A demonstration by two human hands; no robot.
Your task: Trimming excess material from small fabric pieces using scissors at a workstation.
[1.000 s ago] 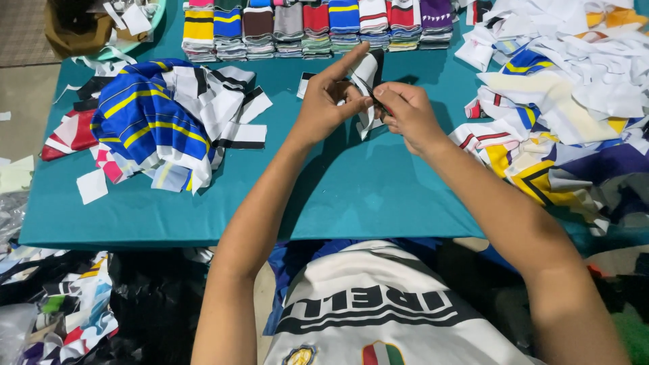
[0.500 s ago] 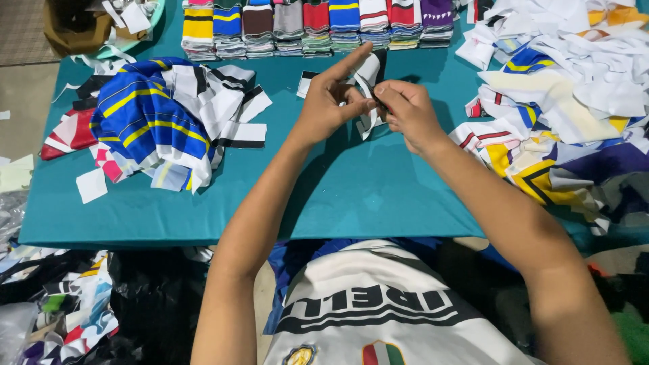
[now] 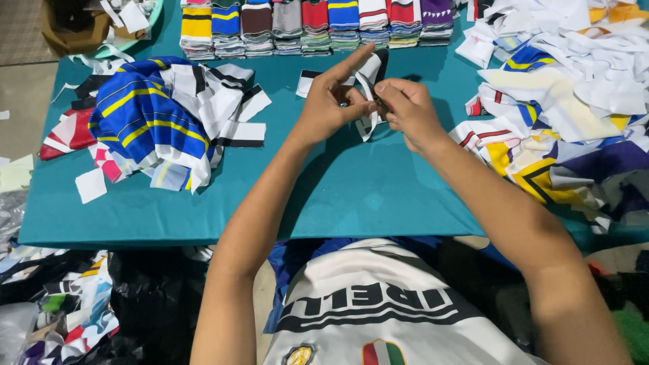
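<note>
Our left hand point(image 3: 329, 101) and right hand point(image 3: 409, 111) pinch a small black-and-white fabric piece point(image 3: 368, 91) between fingertips. We hold it raised above the teal table point(image 3: 351, 196), probably to fold it.

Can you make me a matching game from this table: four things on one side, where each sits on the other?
Things:
1. small black-and-white cloth piece
2. blue-and-yellow striped pile
3. row of folded stacks
4. big white heap

Places:
A. far edge of the teal table
B. table's right side
C. between left hand and right hand
D. table's left side

Pairs: 1-C, 2-D, 3-A, 4-B
</note>
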